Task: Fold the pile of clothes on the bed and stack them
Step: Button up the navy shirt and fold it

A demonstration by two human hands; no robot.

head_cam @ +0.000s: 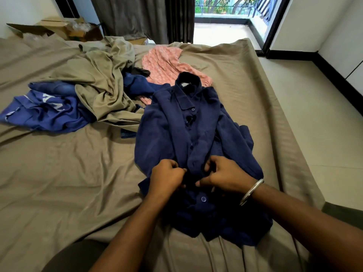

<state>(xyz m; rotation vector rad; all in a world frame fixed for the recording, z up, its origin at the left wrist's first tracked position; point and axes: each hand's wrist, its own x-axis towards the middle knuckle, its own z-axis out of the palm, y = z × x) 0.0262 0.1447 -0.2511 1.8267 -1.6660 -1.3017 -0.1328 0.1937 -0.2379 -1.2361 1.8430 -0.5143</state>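
Note:
A navy button-up shirt (172,124) lies face up on the bed, collar pointing away from me. My left hand (167,177) pinches the left edge of its front placket low on the shirt. My right hand (225,176), with a metal bangle on the wrist, pinches the opposite edge just beside it. Behind the shirt lies the unfolded pile: a pink patterned garment (167,63), a crumpled olive-brown cloth (102,85), a blue printed T-shirt (49,112) and blue jeans (57,88).
The bed (59,183) has a brown sheet; its right edge drops to a pale tiled floor (314,124). Cardboard boxes (64,28) stand beyond the far left corner. Dark curtains (141,16) and an open balcony door are at the back.

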